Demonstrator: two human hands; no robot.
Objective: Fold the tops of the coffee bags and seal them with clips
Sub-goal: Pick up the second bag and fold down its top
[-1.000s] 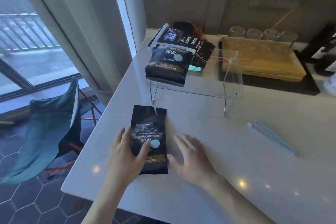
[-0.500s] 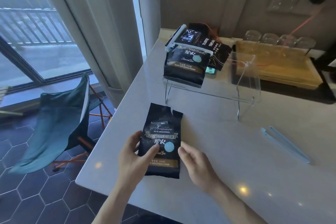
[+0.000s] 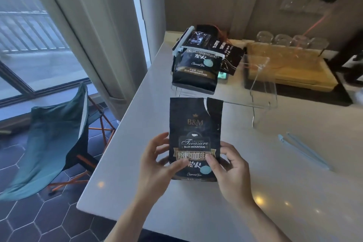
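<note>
A black coffee bag (image 3: 195,129) with a torn, open top stands upright near the table's front edge. My left hand (image 3: 157,165) grips its lower left side and my right hand (image 3: 228,169) grips its lower right side, thumbs on the front label. A light blue sealing clip (image 3: 303,149) lies on the white table (image 3: 275,182) to the right, apart from both hands. Further back, a second black coffee bag (image 3: 196,70) with a white clip (image 3: 181,44) across its top rests on a clear acrylic stand (image 3: 261,92).
More dark packets (image 3: 227,53) lie behind the clipped bag. A wooden tray (image 3: 290,67) with several upturned glasses (image 3: 290,40) sits at the back right. The table's left edge drops to a tiled floor with a teal folding chair (image 3: 53,139) and a curtain by the window.
The bag lay flat on the table under my hands a second ago. Both hands have taken hold of it and lifted it upright, its torn top unfolded upward.
</note>
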